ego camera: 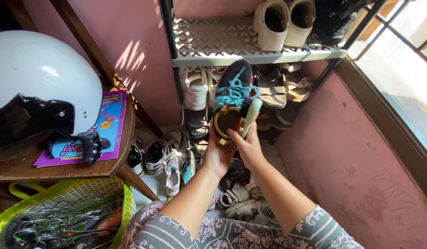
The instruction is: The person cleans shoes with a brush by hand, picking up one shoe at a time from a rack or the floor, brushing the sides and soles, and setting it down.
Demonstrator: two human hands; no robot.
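My left hand [216, 154] holds a dark sneaker [232, 94] with turquoise laces and a tan-lined opening by its heel, toe pointing up towards the metal shoe rack [209, 50]. My right hand [248, 145] grips a pale green brush [251, 113] by its handle, and the brush head rests against the right side of the sneaker's opening. Both forearms reach forward from patterned grey sleeves at the bottom of the view.
The rack holds cream shoes [280, 20] on top and sandals [287, 85] below. Several shoes [169, 154] lie on the floor. At left, a wooden table [84, 170] carries a white helmet [40, 87] and a magazine; a green woven basket [61, 207] sits beneath. A pink wall and window stand right.
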